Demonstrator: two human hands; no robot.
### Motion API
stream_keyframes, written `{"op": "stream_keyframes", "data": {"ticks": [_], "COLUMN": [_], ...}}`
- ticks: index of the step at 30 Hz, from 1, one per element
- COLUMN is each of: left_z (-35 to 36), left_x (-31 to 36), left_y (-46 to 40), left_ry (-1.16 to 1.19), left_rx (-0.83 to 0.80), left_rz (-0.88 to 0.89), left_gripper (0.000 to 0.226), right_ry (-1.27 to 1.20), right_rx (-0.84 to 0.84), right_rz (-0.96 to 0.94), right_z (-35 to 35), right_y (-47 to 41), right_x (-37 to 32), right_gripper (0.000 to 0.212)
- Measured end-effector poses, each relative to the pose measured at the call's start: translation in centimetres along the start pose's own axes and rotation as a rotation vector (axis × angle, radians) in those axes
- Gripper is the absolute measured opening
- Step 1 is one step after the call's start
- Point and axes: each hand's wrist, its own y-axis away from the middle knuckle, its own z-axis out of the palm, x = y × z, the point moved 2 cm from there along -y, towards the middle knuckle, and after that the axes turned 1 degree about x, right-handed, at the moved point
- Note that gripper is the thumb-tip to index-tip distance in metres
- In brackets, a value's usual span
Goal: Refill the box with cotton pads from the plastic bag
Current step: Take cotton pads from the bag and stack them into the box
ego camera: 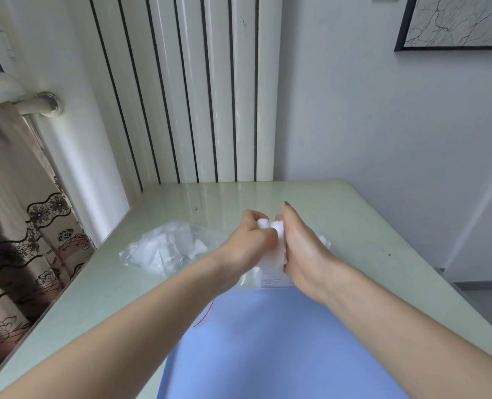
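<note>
A stack of white cotton pads point(273, 249) is squeezed between both my hands above the table's middle. My left hand point(246, 240) grips the stack from the left with curled fingers. From the right, my right hand point(302, 249) presses its palm against the pads, fingers wrapped over the far side. Below the hands, a clear box point(273, 279) with a small printed label shows only in part, the rest hidden by my wrists. The clear plastic bag point(164, 250), crumpled with some white pads inside, lies on the table to the left.
The pale green glossy table point(354, 226) stands against a white striped radiator and wall. A blue sheet point(267, 341) covers the near part of the table. A thin red thread point(207, 312) lies at its left edge. Patterned curtain hangs at far left.
</note>
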Motion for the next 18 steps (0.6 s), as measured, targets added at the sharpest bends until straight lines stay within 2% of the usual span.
{"op": "stream_keyframes", "data": {"ticks": [3,5,8,10,14,16,18], "left_z": [0.2,1.0,0.5,-0.4,-1.2,-1.3,-1.5], "left_x": [0.5,0.7,0.7,0.6,0.3,0.2,0.1], "left_y": [-0.4,-0.2,-0.7,-0.9,-0.7,-0.6,-0.9], "left_ry": [0.03,0.037,0.12,0.205,0.257,0.266,0.264], "left_rx": [-0.042,-0.055,-0.019,0.027,0.015,-0.003,-0.025], "left_rz": [-0.027,-0.024,-0.051,-0.083,-0.096,-0.101,-0.108], "left_gripper": [0.051,0.043,0.054,0.051,0.037,0.032,0.037], "right_ry": [-0.092,-0.077,-0.105,-0.188,-0.162,-0.138,-0.126], "right_rx": [-0.053,-0.109,-0.134,-0.099,-0.179,-0.207,-0.229], "right_rz": [0.002,-0.007,-0.017,-0.003,-0.017,-0.042,-0.049], "right_z": [-0.6,-0.4,-1.3,-2.6,-3.9,-4.1,-4.1], "right_y": [-0.5,-0.7,-0.4,-0.2,-0.1,0.0,0.0], "right_x": [0.0,0.1,-0.4,-0.6,0.2,0.4,0.6], "right_gripper": [0.054,0.055,0.043,0.035,0.025,0.026,0.027]}}
